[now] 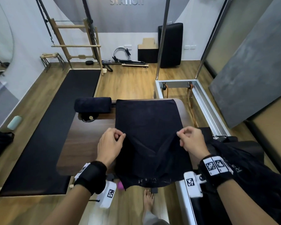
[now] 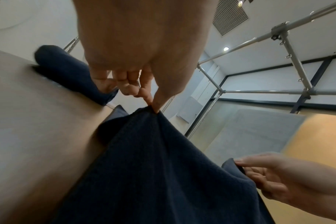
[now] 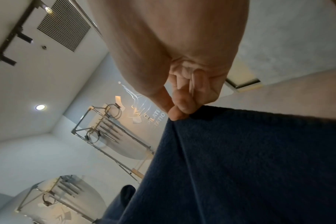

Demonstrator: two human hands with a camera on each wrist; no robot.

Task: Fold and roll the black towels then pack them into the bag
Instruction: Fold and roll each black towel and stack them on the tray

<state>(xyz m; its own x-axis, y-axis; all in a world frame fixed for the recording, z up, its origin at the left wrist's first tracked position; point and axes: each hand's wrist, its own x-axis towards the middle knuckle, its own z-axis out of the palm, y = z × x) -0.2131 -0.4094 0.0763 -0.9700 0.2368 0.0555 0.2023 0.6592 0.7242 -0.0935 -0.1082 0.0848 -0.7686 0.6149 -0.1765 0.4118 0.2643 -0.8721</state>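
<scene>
Head view shows the black towel lying flat on the wooden table, with its long axis running from 6 o'clock to 12 o'clock, away from the person. Its far edge lies at 12 o'clock on the table, while the near part hangs over the table edge toward the floor.

The left hand pinches the towel's left edge between thumb and forefinger, and the left wrist view confirms this: the fingertips close on a small peak of cloth, with the other fingers curled loosely behind. The right hand pinches the opposite edge in the same way, and the right wrist view shows thumb and forefinger pressed together on the cloth. Both pinches sit at about the same height, at 9 o'clock and 3 o'clock of the towel, and lift the cloth a little from the table, so a sag runs between them.

From the 2 grips, the free flat part of the towel lies toward 12 o'clock. I judge that the next fold turns on this: both hands are equally near and should carry their edges straight to 12 o'clock together.

1 rolled towel already lies at 11 o'clock, just beside the flat one. A dark bag lies at 4 o'clock, near the right wrist.
</scene>
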